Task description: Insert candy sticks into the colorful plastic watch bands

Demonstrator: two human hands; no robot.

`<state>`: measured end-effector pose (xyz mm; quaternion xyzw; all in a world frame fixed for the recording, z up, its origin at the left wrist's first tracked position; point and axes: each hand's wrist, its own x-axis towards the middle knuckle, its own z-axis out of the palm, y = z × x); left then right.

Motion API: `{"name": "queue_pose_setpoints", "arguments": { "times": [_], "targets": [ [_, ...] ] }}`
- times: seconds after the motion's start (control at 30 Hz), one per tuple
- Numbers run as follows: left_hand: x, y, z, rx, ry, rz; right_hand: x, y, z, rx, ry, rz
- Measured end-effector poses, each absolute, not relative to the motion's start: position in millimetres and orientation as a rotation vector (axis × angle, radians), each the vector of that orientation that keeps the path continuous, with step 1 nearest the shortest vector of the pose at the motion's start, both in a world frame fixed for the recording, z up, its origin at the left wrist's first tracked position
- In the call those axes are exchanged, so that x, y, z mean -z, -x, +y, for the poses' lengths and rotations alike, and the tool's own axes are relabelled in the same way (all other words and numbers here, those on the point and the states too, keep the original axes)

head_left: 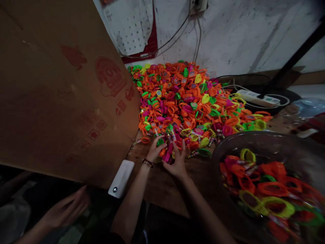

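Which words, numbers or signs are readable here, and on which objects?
"TOY": red print on the cardboard box; words beneath are blurred.
Boxed symbols on its lower part: unclear.
Calendar: number grid, too small to read surely.
White device: lit mark, unreadable.

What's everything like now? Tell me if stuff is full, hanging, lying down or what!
Toys: heaped loose by the wall
Bowl: partly filled with toys
Left hand: fingers curved at the toys, hold unclear
Right hand: fingers spread at the toys, hold unclear
Box: open or shut, can't tell
Power bank: lying by the box
Power strip: lying down, on or off unclear
Calendar: hanging on the wall
Other person's hand: too blurred to tell
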<state>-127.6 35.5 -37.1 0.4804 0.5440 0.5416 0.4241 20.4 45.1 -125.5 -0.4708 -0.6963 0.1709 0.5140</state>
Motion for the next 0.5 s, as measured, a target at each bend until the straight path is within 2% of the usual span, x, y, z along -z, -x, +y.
{"name": "queue_pose_setpoints", "arguments": {
  "times": [0.1,0.2,0.33,0.5],
  "targets": [
    [61,102,70,-1.280,-1.219,1.308,112,-23,38,-0.400,1.114,-1.670],
    [63,106,68,-1.286,-1.224,1.289,96,-22,32,-0.378,1.079,-1.678],
    [43,114,51,-1.338,-1.240,1.234,72,-20,27,-0.334,1.056,-1.702],
    [-5,89,46,-1.411,-1.345,1.137,30,-40,22,-0.223,1.115,-1.781]
  ]
}}
